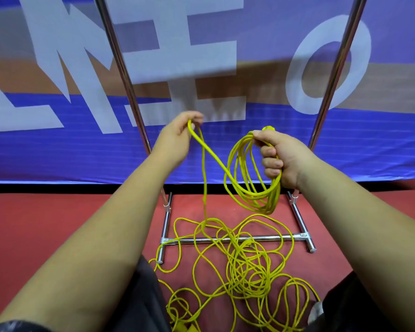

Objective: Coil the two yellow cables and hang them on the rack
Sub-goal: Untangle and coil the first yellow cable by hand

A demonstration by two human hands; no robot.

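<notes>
Gripping yellow loops [252, 188] in the right hand [283, 159], pinching the next bit of cable [216, 160] in the left hand [175, 140]. Big tangle [247, 267] on the floor [58, 224] by the rack [292, 237]. Probably light, soft, bendy; best grabbed near the loops.

the uprights of the shiny chrome tube rack [122, 68] are cut off by the top edge. the tangled thin yellow cables [246, 267] are clipped by the bottom edge and cannot be told apart.
</notes>
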